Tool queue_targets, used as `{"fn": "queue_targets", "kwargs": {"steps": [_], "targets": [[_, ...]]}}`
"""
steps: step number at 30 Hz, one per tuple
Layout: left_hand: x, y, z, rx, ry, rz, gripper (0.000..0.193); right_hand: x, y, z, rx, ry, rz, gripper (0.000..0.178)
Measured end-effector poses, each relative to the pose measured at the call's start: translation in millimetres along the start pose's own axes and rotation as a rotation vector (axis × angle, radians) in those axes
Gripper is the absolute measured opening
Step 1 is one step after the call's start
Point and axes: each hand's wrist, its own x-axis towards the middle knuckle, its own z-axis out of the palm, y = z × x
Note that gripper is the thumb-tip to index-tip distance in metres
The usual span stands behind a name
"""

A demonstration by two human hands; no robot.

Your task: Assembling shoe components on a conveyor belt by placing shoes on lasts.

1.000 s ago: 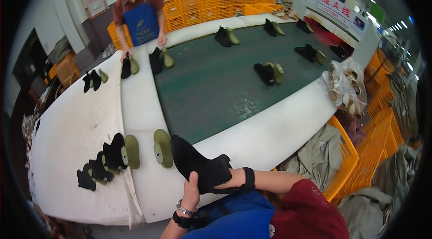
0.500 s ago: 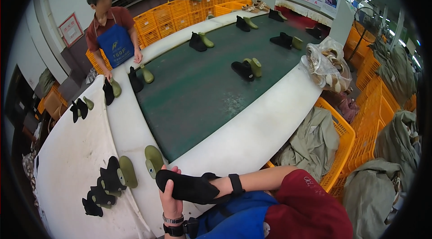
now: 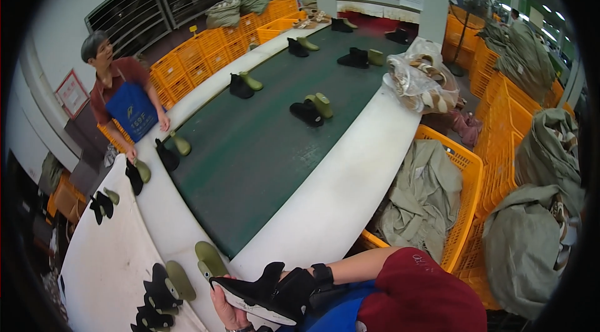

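Note:
In front of me I hold a black ankle boot (image 3: 259, 291), its toe pointing left and its pale sole turned down and toward me. My left hand (image 3: 230, 308) is closed around the toe end, thumb up along its side. At the boot's ankle opening, my right hand (image 3: 285, 274) is mostly hidden by the black upper; a dark strap circles that wrist. An olive-green shoe last (image 3: 211, 259) stands on the white ledge just beyond the toe. To the left, several black boots (image 3: 160, 288) are lined up with green lasts (image 3: 180, 280).
A green conveyor belt (image 3: 250, 163) carries black boots paired with green lasts. A co-worker (image 3: 128, 98) stands at far left, one hand by a boot (image 3: 133, 177). Along the right are a bag of shoes (image 3: 422, 79), an orange crate (image 3: 472, 173) and grey sacks (image 3: 531, 251).
The boot has been rolled over in my hands, so its pale sole now shows. My view has swung right, shifting the scene left. The boots on the belt keep their arrangement.

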Motion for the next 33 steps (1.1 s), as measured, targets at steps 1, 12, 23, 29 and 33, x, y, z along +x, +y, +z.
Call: {"fn": "queue_targets", "kwargs": {"steps": [1, 12, 23, 29, 33], "targets": [[1.4, -1.9, 1.1, 0.002, 0.004, -0.006, 0.025, 6.2, -0.4, 1.6, 0.010, 0.048, -0.007, 0.041], [23.4, -10.4, 24.4, 0.181, 0.113, -0.060, 0.027, 6.9, -52.9, 7.0, 0.475, 0.281, 0.288, 0.043], [8.9, -20.7, 20.9, 0.234, 0.088, 0.007, 0.043, -10.6, -66.4, 22.1, -0.101, 0.522, -0.015, 0.036], [-0.2, -38.9, 23.6, 0.415, -0.088, -0.263, 0.047, -3.2, -78.5, 22.4, -0.484, 0.533, -0.165, 0.038], [-8.8, -39.3, 52.1, 0.323, -0.015, -0.374, 0.058, -8.9, -51.1, 31.7, -0.606, 0.405, -0.121, 0.039]]}}
